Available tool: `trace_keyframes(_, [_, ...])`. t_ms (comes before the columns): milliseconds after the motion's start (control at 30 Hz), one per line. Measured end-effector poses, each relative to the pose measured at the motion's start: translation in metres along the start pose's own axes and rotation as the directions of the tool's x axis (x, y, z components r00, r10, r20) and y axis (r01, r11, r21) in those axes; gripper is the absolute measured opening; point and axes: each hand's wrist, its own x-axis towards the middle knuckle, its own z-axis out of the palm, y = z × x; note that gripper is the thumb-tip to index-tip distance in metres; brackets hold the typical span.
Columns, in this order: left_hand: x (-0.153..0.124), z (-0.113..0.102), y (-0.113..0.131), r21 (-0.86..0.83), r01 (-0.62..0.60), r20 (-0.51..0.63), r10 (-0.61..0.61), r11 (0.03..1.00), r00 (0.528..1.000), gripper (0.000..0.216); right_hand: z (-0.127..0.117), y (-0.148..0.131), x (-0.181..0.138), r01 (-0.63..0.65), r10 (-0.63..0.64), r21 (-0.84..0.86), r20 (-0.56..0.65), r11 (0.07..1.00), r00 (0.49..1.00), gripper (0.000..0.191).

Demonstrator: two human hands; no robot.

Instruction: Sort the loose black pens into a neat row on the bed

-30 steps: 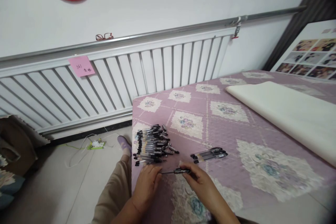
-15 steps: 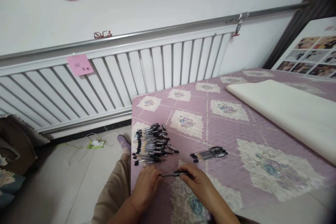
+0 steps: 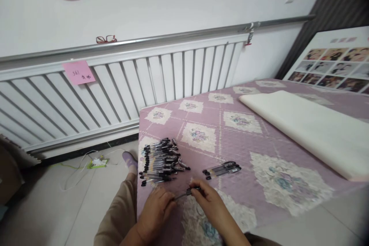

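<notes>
Between my hands is a pen (image 3: 181, 195) with a clear barrel and a black cap. My left hand (image 3: 158, 204) is closed round its left end, which the fingers hide. The capped right end is pinched by the thumb and fingers of my right hand (image 3: 208, 200). Just beyond my left hand lies a pile of black pens (image 3: 161, 159), mostly side by side. A smaller group of several capped pens (image 3: 221, 170) rests beyond my right hand. All of them lie on a pink floral quilted cover (image 3: 198, 177).
A folded cream sheet (image 3: 305, 127) lies on the right of the cover. Behind stands a white radiator (image 3: 161, 75) with a pink note (image 3: 79, 72); glasses (image 3: 106, 39) rest on the pipe above. A power strip (image 3: 98, 162) with cables is on the floor at left. A photo board (image 3: 334, 61) leans at right.
The view has swung a little to the right. The pen, still between both hands, has tilted, its right end pointing slightly farther away. The pile and the smaller group look unchanged.
</notes>
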Motion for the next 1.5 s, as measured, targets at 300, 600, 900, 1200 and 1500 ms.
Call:
trace_keyframes(300, [0.000,-0.002,0.000,-0.080,-0.035,-0.055,0.031,0.996,0.998,0.022,-0.074,0.019,-0.007,-0.095,0.118,0.076,-0.402,0.993,0.908,0.032])
trace_keyframes(600, [-0.001,0.002,-0.001,-0.063,-0.020,-0.060,0.016,0.998,0.998,0.020,-0.117,0.039,0.000,-0.243,0.164,-0.075,-0.549,0.967,0.820,0.039])
trace_keyframes(900, [0.002,0.004,-0.003,-0.067,-0.033,-0.061,0.029,0.997,0.998,0.021,-0.117,0.043,0.012,-0.382,0.094,-0.366,-0.607,0.848,0.789,0.040])
trace_keyframes(1200, [0.002,0.001,-0.001,-0.089,0.000,-0.033,-0.003,0.996,0.999,0.021,-0.118,0.048,0.012,-0.403,0.091,-0.402,-0.606,0.822,0.790,0.037])
trace_keyframes(1500, [0.004,-0.002,0.002,-0.074,0.022,-0.042,-0.025,0.997,0.999,0.021,-0.119,0.056,0.016,-0.328,-0.003,-0.459,-0.585,0.825,0.811,0.034])
